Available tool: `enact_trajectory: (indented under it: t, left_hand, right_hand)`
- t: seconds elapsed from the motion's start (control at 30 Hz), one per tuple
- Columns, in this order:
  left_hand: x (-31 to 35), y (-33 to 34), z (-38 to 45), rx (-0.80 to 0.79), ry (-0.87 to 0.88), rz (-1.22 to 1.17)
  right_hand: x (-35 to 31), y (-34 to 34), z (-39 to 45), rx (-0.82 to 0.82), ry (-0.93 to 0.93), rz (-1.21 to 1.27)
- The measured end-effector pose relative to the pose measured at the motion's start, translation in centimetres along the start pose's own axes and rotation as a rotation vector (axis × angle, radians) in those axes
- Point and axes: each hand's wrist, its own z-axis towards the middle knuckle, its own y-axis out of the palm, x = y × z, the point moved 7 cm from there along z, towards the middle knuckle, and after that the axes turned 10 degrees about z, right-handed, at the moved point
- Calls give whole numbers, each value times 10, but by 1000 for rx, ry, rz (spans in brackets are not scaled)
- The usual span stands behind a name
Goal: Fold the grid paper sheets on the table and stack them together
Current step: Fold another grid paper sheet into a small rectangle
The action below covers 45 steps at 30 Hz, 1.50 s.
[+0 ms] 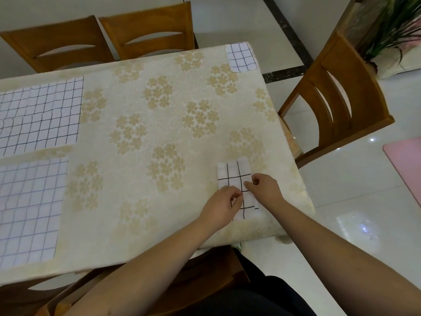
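A small folded grid paper (pixel 233 173) lies near the table's front right edge. My left hand (pixel 222 207) pinches its lower left part with curled fingers. My right hand (pixel 264 189) pinches its right side, thumb and fingers on the sheet. Two large unfolded grid sheets lie flat at the left: one further back (pixel 38 115) and one nearer (pixel 29 208). Another small folded grid paper (pixel 241 57) sits at the far right corner of the table.
The table wears a cream cloth with a gold flower pattern (pixel 159 133). Wooden chairs stand behind (pixel 148 30), at the right (pixel 337 103) and under me. A potted plant (pixel 391 26) and a pink mat (pixel 407 160) are on the glossy floor at right.
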Motion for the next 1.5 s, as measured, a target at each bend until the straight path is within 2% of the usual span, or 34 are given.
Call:
enact_trajectory:
  t: [0.17, 0.27, 0.4, 0.87, 1.0, 1.13, 1.23, 1.3, 1.37, 1.5]
  left_hand:
    - [-30, 11, 4, 36, 53, 290]
    - [-37, 21, 2, 14, 162, 489]
    - [-50, 33, 6, -32, 204, 637]
    - [-65, 45, 16, -79, 264, 712]
    - [-69, 47, 16, -88, 263, 703]
    - [-68, 46, 16, -81, 264, 692]
    - [-67, 45, 15, -72, 260, 668]
    - [-68, 45, 15, -73, 255, 665]
    - [-68, 45, 16, -78, 252, 667]
    - [-68, 43, 16, -78, 250, 682]
  right_hand:
    - [30, 5, 6, -44, 97, -65]
    - [35, 6, 9, -43, 88, -95]
    - [37, 6, 14, -22, 103, -73]
    - [50, 6, 16, 70, 173, -131]
    - [43, 1, 17, 177, 54, -156]
    - [13, 2, 12, 317, -315, -232]
    - [0, 26, 4, 219, -535, -288]
    - [5, 46, -1, 123, -563, -368]
    - [20, 60, -2, 44, -516, -422]
    - [37, 62, 1, 1, -442, -497]
